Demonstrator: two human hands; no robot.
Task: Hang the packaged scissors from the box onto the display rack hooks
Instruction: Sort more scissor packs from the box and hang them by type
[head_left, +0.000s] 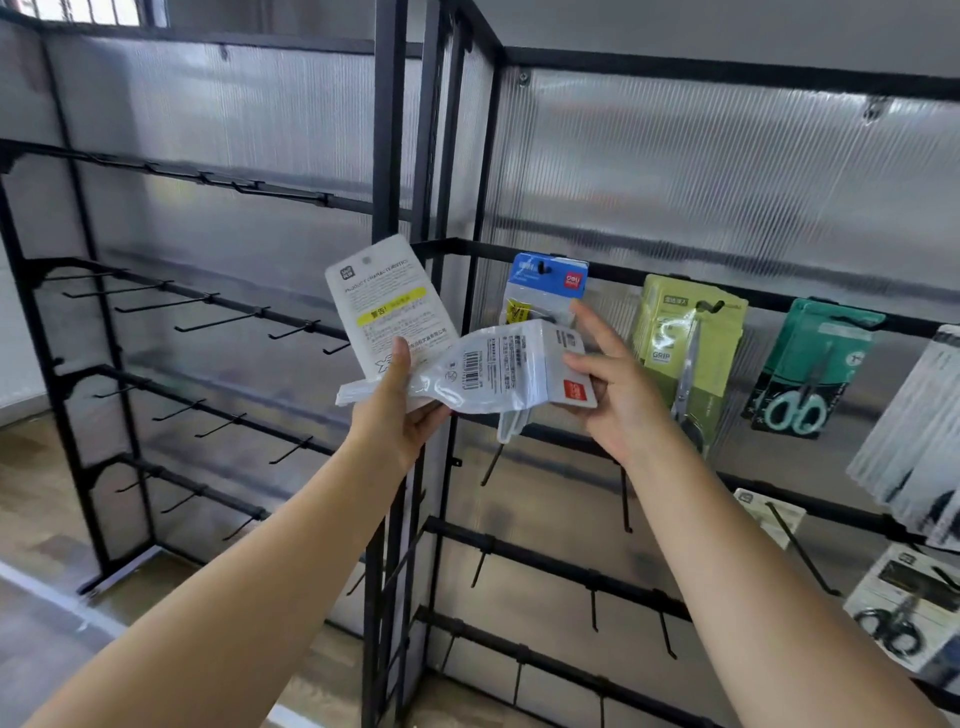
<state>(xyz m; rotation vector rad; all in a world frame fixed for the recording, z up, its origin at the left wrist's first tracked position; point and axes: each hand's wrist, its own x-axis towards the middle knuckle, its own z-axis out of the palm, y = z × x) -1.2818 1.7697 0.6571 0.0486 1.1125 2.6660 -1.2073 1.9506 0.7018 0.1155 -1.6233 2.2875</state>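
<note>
both forearms extend forward and upward toward the display rack (519, 249). the left hand (400, 415) is raised with its thumb pressed on the front of an upright white scissors package (384, 306), fingers curled behind it. the same hand also supports the left end of a second, clear-and-white scissors package (498, 369), which lies roughly horizontal between the hands. the right hand (618, 384) pinches the right end of that package near its red label, thumb on top, index finger extended upward. both packages are held just in front of the rack's corner post. on the rack's hooks hang a blue-topped package (550, 283), a green package (691, 338) and a teal package (815, 364).
</note>
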